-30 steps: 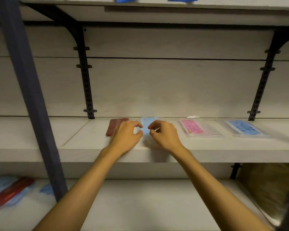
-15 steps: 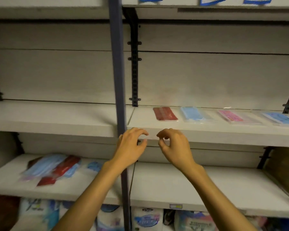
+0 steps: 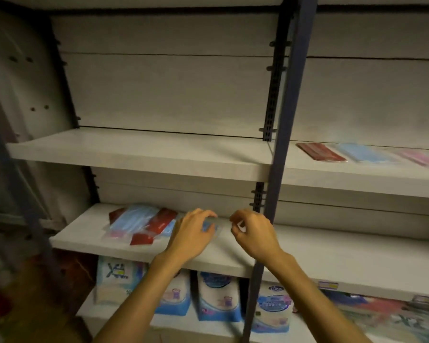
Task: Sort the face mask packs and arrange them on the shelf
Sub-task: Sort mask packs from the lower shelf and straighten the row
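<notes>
- Bottom shelf, nearest: white-and-blue bagged goods [image 3: 218, 297] stand in a row, not part of this job.
- Left hand [image 3: 191, 237]: hovers over the lower shelf [image 3: 84, 240], fingers loosely curled and narrow, holding nothing. The fingertips sit over a blue mask pack [image 3: 211, 227] lying flat beside the heap; whether they touch it cannot be told.
- Right hand [image 3: 252, 233]: level with the left and just beside it, thumb and forefinger drawn close in a pinch. A pale glint shows between them; whether it is film or bare shelf cannot be told.
- Unsorted heap [image 3: 140, 225]: blue, red and pink packs overlapping at the left of the lower shelf.
- Blue upright post [image 3: 282, 134]: stands in front of the shelves, close by the right wrist.
- Upper shelf [image 3: 134, 151], farther: 3 sorted packs lie flat in a row right of the post, namely a red pack [image 3: 320, 151], a light blue pack [image 3: 364, 153] and a pink pack [image 3: 421, 157], each a little apart.
- Handling advice: likely step is fetching the next pack. Pinch 1 pack by its edge, since the film is slippery and neighbours may drag along. Lift clear, pass round the post, match colour.
</notes>
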A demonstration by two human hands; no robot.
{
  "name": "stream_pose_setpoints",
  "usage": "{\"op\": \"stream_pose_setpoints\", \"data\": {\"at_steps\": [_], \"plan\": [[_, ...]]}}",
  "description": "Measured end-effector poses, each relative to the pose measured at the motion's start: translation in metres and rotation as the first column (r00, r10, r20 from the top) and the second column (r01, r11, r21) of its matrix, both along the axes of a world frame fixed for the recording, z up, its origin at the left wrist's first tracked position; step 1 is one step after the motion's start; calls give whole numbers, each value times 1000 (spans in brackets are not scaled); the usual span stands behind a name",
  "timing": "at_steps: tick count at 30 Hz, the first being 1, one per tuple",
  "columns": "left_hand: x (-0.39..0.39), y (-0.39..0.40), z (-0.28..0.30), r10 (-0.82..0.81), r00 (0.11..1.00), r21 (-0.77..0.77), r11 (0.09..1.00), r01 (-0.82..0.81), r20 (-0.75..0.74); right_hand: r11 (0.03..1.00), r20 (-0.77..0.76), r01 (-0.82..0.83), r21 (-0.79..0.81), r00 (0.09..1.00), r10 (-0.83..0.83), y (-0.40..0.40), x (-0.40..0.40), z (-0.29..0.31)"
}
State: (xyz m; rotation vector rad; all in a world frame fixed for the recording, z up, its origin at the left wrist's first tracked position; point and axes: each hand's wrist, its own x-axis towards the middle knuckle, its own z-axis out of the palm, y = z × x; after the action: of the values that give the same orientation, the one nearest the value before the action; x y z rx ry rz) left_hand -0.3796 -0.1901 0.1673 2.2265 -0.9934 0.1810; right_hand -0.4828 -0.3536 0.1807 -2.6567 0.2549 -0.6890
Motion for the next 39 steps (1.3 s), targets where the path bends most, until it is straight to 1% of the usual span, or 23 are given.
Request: {"op": "stream_pose_setpoints", "data": {"at_steps": [4,9,12,15,18,22,27,31,34,39], "plan": [[44,47,-24,70,996,22,997,-69,-55,1000,-57,-28,5,998,29,42,44,-18],[110,99,-45,115,988,38,993,-112,-98,999,-83,-20,35,996,23,83,109,-40],[154,134,-54,173,974,50,985,-168,-147,998,-96,-20,64,995,27,108,151,-47],[197,161,-57,200,971,99,977,-188,-131,997,-96,-9,82,995,17,131,191,-51],[235,186,-63,224,964,102,972,-211,-143,996,-100,11,84,995,-2,153,226,-59],[276,216,-88,305,930,125,951,-284,-206,997,-180,40,71,983,-27,174,262,-83],[327,238,-119,378,886,197,922,-333,-268,993,-250,78,85,967,-55,182,296,-102],[367,246,-147,416,852,276,900,-337,-317,989,-294,123,78,951,-95,185,320,-118],[392,249,-168,428,835,338,887,-315,-345,977,-333,185,106,932,-140,190,336,-135],[427,249,-198,495,754,387,857,-341,-431,955,-432,263,136,883,-181,200,357,-168]]}}
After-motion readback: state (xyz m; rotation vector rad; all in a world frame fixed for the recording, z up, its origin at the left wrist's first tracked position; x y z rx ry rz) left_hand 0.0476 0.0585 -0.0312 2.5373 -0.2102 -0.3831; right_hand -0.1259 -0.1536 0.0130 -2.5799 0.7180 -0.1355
